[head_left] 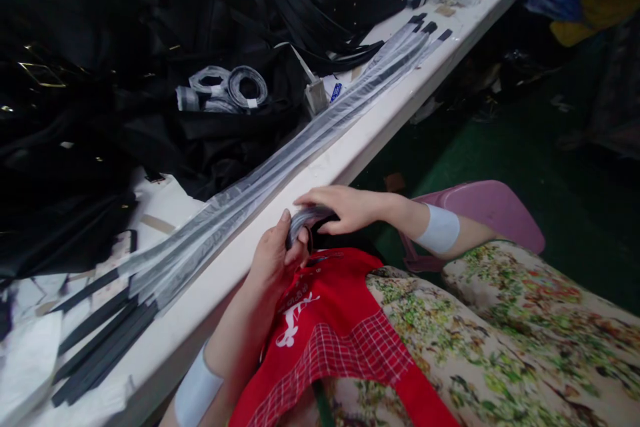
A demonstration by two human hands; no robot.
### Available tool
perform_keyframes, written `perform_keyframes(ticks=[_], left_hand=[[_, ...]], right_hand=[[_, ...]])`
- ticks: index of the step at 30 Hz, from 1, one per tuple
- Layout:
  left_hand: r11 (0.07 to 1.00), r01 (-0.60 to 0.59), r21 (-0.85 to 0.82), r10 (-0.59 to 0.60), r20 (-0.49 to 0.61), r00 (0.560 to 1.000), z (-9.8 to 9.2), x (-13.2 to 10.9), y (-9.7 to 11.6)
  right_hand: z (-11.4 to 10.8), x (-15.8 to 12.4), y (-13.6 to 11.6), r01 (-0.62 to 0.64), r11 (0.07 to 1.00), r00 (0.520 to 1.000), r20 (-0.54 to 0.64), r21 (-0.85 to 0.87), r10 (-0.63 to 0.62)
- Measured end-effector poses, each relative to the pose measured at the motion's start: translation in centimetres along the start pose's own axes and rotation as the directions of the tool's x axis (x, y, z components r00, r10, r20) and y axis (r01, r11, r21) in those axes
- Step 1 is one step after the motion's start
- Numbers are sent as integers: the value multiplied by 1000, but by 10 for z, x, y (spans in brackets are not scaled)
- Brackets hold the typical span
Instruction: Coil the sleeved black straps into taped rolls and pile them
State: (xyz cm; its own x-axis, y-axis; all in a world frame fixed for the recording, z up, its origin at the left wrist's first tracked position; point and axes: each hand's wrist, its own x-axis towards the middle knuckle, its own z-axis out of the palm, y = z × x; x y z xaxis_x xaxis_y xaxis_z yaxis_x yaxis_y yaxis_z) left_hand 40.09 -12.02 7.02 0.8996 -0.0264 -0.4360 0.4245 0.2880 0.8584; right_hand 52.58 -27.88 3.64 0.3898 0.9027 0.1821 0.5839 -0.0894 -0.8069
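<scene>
Coiled dark strip in clear plastic: between both hands, beside the long white table
Left hand: pinching the coil
Right hand: curved over it, cannot tell whether gripping

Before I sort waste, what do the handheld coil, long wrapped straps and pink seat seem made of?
Handheld coil: perhaps dark strapping in plastic film, from glossy streaks; blur leaves this open.
Long wrapped straps: dull black ends, perhaps webbing or leatherette; shiny, wrinkled sleeves suggest plastic film.
Pink seat: probably moulded plastic, from its smooth, satin, even surface.
</scene>
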Motion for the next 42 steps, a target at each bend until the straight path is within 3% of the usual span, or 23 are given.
perform_keyframes(ticks=[2, 3, 6, 8, 9, 12, 14, 15, 17, 19, 20, 22, 25, 28, 31, 33, 35, 37, 38, 40, 42], left_hand=[[992, -69, -109, 72, 23, 997, 4, 3, 7], [986, -157, -61, 156, -16, 988, 3, 6, 9], [874, -387, 293, 446, -170, 879, -8, 15, 5], [719, -432, 544, 596, -164, 786, -20, 19, -4], [633, -435, 640, 639, -116, 760, -26, 20, -9], [390, -386, 836, 643, 54, 764, -34, 19, -19], [401, -309, 862, 565, 32, 825, -29, 16, -20], [471, -266, 841, 499, -5, 867, -24, 15, -19], [702, -179, 690, 290, -46, 956, -14, 14, -15], [918, -59, 392, 70, -15, 997, -6, 13, -11], [975, 7, 222, -8, 5, 1000, -3, 13, -9], [994, 76, -79, -74, 18, 997, -1, 14, -6], [932, 22, -361, -28, -12, 1000, -2, 16, 0], [874, -74, -481, 51, -60, 997, -6, 18, 9], [860, -143, -490, 111, -94, 989, -12, 20, 18], [896, -272, -352, 213, -196, 957, -17, 22, 19], [915, -403, 27, 393, -296, 871, -24, 22, 12], [769, -397, 502, 571, -258, 780, -29, 21, 1], [646, -361, 673, 622, -190, 759, -30, 19, -6], [456, -323, 829, 637, -51, 769, -28, 14, -16], [454, -339, 824, 576, 18, 817, -22, 9, -19]], right_hand=[[23, 1, -1, -54, 995, 989, 141, 83, 42], [33, 1, -2, -109, 983, 976, 204, 146, 78], [47, -1, -10, -247, 872, 901, 431, 423, 47], [40, -6, -19, -306, 734, 844, 529, 606, -85], [33, -8, -22, -329, 661, 836, 533, 674, -129], [11, -12, -20, -346, 538, 895, 442, 768, -55], [-1, -11, -9, -346, 607, 924, 373, 715, 87], [-5, -10, -4, -336, 691, 936, 311, 640, 168], [-10, -7, 4, -283, 877, 958, 64, 388, 281], [-11, -5, 4, -182, 976, 968, -154, 123, 200], [-9, -6, 2, -118, 992, 977, -175, 40, 123], [-1, -8, -3, -38, 999, 992, -118, 4, 38], [20, -10, -3, -146, 971, 989, -8, 191, 150], [45, -10, 4, -310, 842, 945, 241, 441, 222], [66, -11, -2, -393, 776, 893, 408, 494, 192], [72, -16, -16, -409, 772, 862, 484, 488, 151], [68, -22, -32, -397, 762, 836, 543, 511, 72], [53, -26, -40, -379, 702, 865, 501, 602, 37], [43, -27, -40, -353, 664, 904, 423, 659, 60], [20, -24, -31, -273, 643, 962, 201, 715, 185], [0, -18, -18, -222, 769, 949, -47, 600, 311]])
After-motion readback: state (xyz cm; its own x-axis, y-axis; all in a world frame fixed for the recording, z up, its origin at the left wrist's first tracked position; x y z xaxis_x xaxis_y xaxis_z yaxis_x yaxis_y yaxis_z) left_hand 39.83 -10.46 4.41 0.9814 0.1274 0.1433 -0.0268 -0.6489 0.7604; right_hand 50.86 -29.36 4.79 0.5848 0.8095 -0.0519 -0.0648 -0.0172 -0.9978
